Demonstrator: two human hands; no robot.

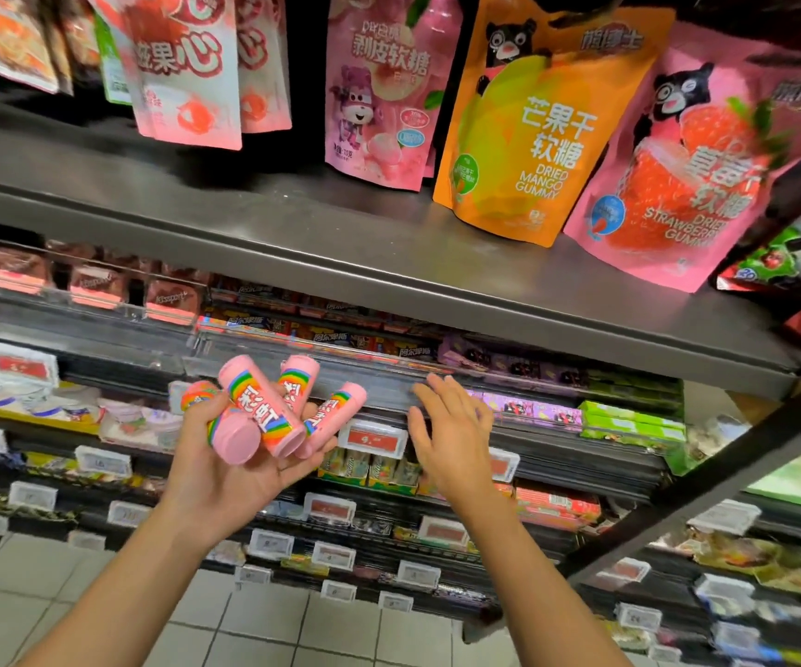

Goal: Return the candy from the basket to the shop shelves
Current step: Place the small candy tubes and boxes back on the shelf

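1. Left hand (239, 466), palm up, below the grey shelf (340, 243); fingers curled round a bunch of pink tubes (263, 411).
2. Four, maybe five tubes in that grip, each pink with a rainbow band and red-and-white lettering; caps pointing different ways, one round cap end toward the camera.
3. Right hand (453, 433) just right of the tubes, apart from them; fingers straight and spread, holding nothing, fingertips close to the clear rail under the shelf. Touching the rail or not: cannot tell.
4. Red price tag (376, 438) between the two hands, below the shelf.
5. On the shelf, upright: orange pouch (528, 137) marked "Dried Mango Gummy", pink strawberry pouch (677, 185) beside it to the right, touching or overlapping it.
6. Above the shelf, to the left: more pink bags (374, 84), hanging.
7. Below the shelf: rows of small candy boxes and packs, blurred, with white and red tags along the edges.
8. White floor tiles (292, 628) under the forearms.
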